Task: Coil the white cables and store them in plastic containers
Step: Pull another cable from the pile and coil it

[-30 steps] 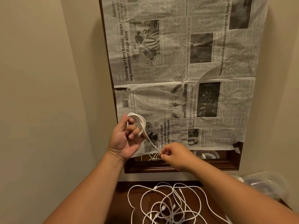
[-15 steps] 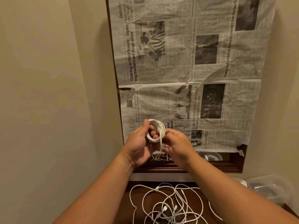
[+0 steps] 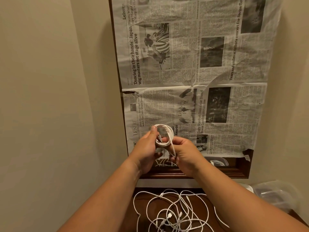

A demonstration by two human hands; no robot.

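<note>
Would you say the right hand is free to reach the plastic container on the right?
Probably not right away: the right hand pinches the tail of the coiled cable that the left hand holds. Once it lets go, the container lies on its own side with nothing visibly between.

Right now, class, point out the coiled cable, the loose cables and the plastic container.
coiled cable (image 3: 169, 132): head view, upper right arc of the loop.
loose cables (image 3: 169, 216): head view, a connector in the tangle's middle.
plastic container (image 3: 275, 195): head view, its clear wall.
</note>
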